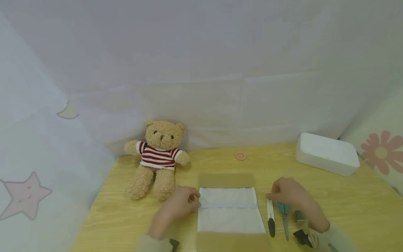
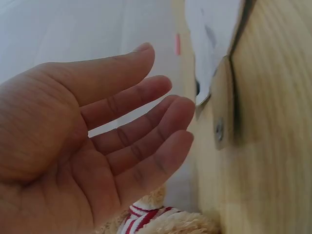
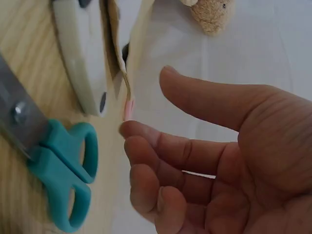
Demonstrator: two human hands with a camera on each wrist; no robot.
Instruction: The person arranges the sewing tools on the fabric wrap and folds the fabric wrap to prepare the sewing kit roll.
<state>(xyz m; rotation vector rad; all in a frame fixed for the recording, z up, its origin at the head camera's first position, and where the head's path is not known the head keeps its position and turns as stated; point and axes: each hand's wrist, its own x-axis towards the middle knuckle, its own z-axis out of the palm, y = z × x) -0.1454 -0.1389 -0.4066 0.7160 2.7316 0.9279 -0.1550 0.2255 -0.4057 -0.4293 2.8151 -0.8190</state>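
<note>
My left hand (image 1: 184, 200) hovers by the left edge of a white sheet (image 1: 228, 220) with a pale strip (image 1: 228, 206) across it; the sheet lies on a brown backing piece (image 1: 226, 180). In the left wrist view the hand (image 2: 112, 131) has loosely bent fingers, thumb apart, nothing held. Beside it a brown flap (image 2: 223, 97) bears a small metal stud (image 2: 219, 130). My right hand (image 1: 288, 190) is above a white utility knife (image 1: 270, 213) and teal-handled scissors (image 1: 284, 213). Its fingers (image 3: 170, 146) are relaxed and grasp nothing in the right wrist view.
A teddy bear (image 1: 158, 157) in a striped shirt sits at the back left. A pink ring (image 1: 240, 156) lies near the table's back edge. A white box (image 1: 327, 154) stands at the back right. A dark grey roll (image 1: 300, 216) and a black item (image 1: 302, 238) lie under the right forearm.
</note>
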